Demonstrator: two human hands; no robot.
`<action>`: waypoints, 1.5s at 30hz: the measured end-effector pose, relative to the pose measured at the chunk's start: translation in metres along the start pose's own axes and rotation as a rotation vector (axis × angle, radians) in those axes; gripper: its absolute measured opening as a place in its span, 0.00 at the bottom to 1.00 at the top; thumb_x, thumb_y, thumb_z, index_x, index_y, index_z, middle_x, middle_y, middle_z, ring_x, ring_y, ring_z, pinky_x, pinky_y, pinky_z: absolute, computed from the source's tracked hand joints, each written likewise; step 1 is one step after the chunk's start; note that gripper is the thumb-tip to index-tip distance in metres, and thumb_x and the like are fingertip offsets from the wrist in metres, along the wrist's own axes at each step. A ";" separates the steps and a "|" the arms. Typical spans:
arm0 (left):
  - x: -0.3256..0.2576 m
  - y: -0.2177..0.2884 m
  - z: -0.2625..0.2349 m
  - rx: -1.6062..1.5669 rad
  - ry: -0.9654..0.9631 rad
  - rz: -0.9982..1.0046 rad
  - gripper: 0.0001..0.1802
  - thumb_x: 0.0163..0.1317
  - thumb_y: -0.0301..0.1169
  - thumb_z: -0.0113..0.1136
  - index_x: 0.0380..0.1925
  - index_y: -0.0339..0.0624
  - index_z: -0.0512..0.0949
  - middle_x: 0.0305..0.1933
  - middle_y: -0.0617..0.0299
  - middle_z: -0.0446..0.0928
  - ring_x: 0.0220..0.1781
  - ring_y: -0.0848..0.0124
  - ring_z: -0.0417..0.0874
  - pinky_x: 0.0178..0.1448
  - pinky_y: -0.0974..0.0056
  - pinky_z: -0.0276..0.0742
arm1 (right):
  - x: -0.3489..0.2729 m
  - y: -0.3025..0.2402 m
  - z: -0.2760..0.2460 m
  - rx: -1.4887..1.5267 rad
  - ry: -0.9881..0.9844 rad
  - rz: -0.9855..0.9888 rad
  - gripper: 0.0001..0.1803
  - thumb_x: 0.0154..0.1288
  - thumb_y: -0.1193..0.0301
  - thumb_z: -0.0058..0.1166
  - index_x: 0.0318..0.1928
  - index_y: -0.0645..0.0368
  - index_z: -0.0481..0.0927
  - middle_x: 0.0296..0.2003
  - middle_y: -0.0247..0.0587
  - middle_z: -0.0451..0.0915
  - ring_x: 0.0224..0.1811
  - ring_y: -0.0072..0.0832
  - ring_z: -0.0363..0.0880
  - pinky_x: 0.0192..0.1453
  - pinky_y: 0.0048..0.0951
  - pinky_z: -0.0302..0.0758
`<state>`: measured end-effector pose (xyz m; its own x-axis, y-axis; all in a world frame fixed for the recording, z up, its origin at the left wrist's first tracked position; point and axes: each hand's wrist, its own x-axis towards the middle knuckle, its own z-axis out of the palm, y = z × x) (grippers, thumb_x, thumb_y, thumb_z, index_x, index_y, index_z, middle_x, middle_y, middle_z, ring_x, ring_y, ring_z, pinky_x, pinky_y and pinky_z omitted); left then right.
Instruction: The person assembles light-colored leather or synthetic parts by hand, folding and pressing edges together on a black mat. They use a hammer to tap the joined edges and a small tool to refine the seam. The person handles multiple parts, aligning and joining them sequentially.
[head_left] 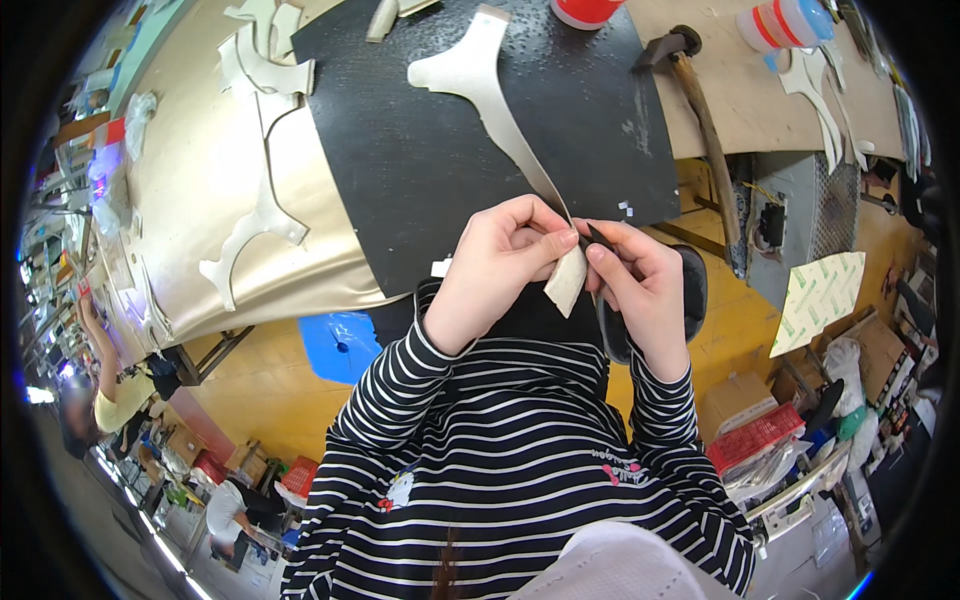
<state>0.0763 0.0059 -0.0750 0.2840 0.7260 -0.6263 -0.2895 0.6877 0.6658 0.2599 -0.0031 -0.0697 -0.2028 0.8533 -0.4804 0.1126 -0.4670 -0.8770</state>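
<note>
A long white Y-shaped cut piece of leather (490, 95) runs over the black mat (400, 150) toward me. Its narrow near end is pinched between the thumb and fingers of my left hand (510, 255). Below that pinch, a beige end flap (568, 283) hangs down. My right hand (640, 275) is closed right beside it, thumb against fingers, around a thin dark pointed thing (598, 237) whose kind I cannot make out. The fingertips of both hands nearly meet at the leather's end.
More white cut pieces (262, 215) lie on the gold-coloured sheet (330, 240) at left. A hammer (700, 100) rests at the mat's right edge. A red-and-white container (588, 12) stands at the back. A blue stool (340, 345) is below the table; other people work at far left.
</note>
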 end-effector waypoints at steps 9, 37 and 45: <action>0.016 -0.019 0.039 0.563 0.243 0.364 0.08 0.66 0.25 0.65 0.38 0.28 0.83 0.31 0.61 0.84 0.31 0.77 0.84 0.38 0.72 0.78 | -0.012 -0.005 -0.004 -0.630 0.303 -0.157 0.11 0.71 0.73 0.56 0.50 0.57 0.85 0.33 0.48 0.86 0.31 0.40 0.87 0.35 0.32 0.80; 0.017 -0.027 0.047 0.615 0.309 0.464 0.04 0.62 0.20 0.65 0.35 0.28 0.82 0.33 0.56 0.82 0.33 0.73 0.85 0.40 0.69 0.78 | -0.012 -0.012 -0.001 -0.585 0.266 0.025 0.12 0.74 0.71 0.50 0.54 0.54 0.81 0.36 0.50 0.86 0.38 0.47 0.86 0.39 0.40 0.79; 0.018 -0.027 0.049 0.630 0.334 0.473 0.04 0.60 0.20 0.65 0.34 0.28 0.82 0.32 0.56 0.82 0.32 0.72 0.85 0.39 0.69 0.79 | -0.011 -0.013 0.005 -0.570 0.309 0.086 0.11 0.74 0.71 0.49 0.53 0.55 0.81 0.36 0.51 0.86 0.39 0.49 0.86 0.39 0.43 0.79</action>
<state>0.1343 0.0004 -0.0842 -0.0512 0.9679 -0.2462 0.2803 0.2505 0.9266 0.2558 -0.0078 -0.0531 0.1098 0.8853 -0.4519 0.6312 -0.4133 -0.6563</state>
